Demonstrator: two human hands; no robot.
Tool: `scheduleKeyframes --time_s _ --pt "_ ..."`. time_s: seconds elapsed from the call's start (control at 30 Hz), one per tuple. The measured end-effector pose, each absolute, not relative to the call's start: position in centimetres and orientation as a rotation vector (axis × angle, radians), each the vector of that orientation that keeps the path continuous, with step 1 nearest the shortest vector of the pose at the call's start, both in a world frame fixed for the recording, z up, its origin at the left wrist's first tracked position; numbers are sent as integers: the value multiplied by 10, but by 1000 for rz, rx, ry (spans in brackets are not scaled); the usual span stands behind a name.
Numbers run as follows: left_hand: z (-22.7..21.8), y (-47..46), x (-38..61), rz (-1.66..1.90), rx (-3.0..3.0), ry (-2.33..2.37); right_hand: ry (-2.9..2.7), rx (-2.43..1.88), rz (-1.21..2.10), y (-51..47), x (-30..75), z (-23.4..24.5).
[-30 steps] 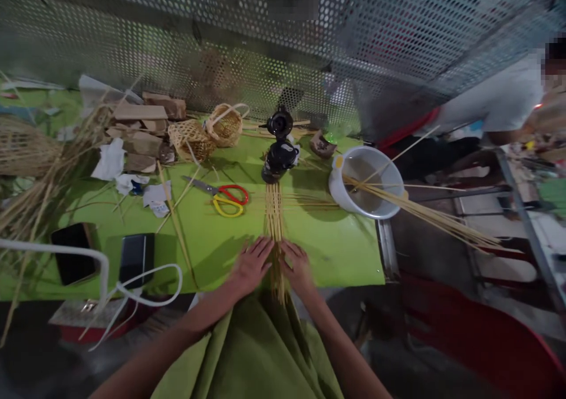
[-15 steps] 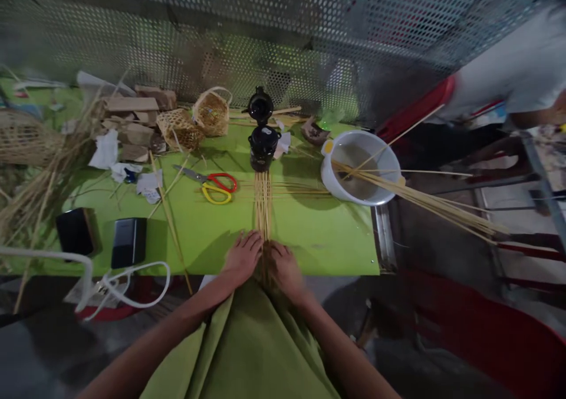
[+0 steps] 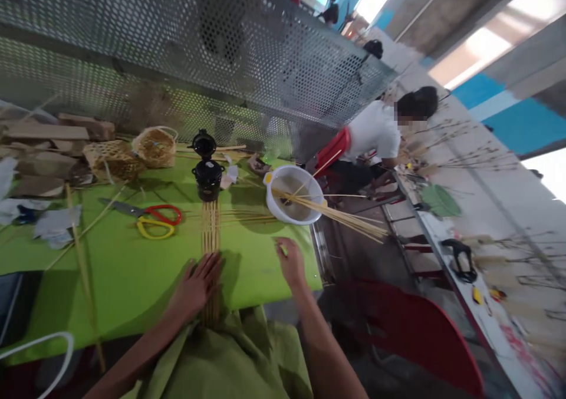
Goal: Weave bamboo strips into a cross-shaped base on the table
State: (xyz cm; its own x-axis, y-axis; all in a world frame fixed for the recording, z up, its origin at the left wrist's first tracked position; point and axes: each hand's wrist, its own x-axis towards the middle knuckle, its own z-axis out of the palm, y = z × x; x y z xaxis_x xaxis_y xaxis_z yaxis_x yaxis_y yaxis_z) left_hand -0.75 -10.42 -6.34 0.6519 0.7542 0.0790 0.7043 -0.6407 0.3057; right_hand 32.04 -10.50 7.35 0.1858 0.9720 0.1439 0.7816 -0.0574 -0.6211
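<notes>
strips (image 3: 211, 228) lie under left hand (image 3: 198, 279), fingers flat; right hand (image 3: 292, 260) has fingers loosely half-curled.

I'm standing in what is looking like a basket-weaving workshop. Pale strips (image 3: 210, 228) are lying side by side on a green table (image 3: 260, 284), a further bundle (image 3: 345, 218) is poking out of a tub (image 3: 277, 211), and two small woven baskets (image 3: 112, 160) are sitting not far from scissors (image 3: 140, 212). A perforated screen (image 3: 177, 63) is running along the back, and to its right a person (image 3: 371, 129) is leaning towards a second, cluttered bench (image 3: 435, 228).
</notes>
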Motion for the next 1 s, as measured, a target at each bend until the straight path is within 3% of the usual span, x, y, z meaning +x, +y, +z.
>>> scheduleKeyframes --time_s 0.17,0.33,1.0 --pt "-67 -103 -6 331 2670 1195 -1586 -2363 3 -54 420 102" --pt "-67 -101 -7 310 2640 1209 -1510 -2589 -138 -22 479 116" --pt "-64 -106 -6 279 2569 1194 -1881 -2749 -183 23 503 123"
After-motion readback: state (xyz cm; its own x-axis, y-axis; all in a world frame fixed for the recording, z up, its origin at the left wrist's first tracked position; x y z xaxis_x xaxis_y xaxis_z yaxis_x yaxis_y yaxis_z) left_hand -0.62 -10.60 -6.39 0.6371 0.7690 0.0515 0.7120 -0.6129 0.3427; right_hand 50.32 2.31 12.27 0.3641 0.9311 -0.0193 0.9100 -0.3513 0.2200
